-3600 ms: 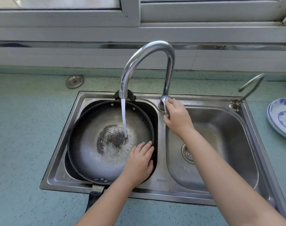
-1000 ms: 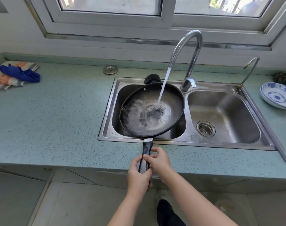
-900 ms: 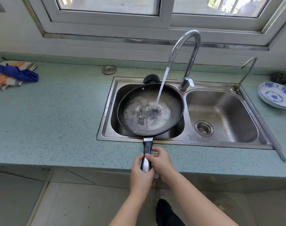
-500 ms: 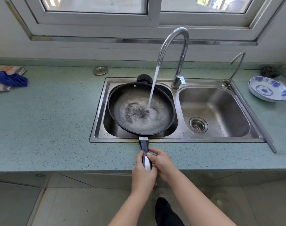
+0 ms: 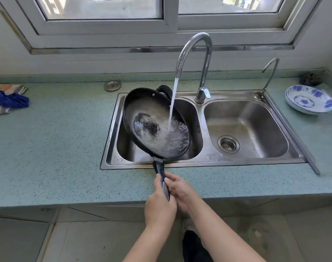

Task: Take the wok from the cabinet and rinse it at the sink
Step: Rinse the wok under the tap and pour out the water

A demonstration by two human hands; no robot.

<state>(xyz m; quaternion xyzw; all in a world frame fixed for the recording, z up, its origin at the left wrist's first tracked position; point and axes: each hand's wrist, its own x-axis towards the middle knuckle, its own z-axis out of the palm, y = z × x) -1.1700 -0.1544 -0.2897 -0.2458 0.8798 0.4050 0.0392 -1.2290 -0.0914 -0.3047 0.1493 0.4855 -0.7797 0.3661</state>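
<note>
A black wok with a worn grey inside hangs over the left basin of the steel double sink. It is tilted, its left rim raised and its right rim low. Water pools at the low right side. The tall curved tap runs, and its stream lands in the wok. The wok's long dark handle reaches over the counter edge toward me. My left hand and my right hand are both wrapped around that handle.
The right basin has a drain strainer. A small second tap stands at the sink's back right corner. Blue-and-white plates lie at the far right, cloths at the far left, a metal lid behind the sink.
The wok lay level in the left basin; now it is lifted and tilted to the right, with the water run to its low side. Both hands stay on the handle.
</note>
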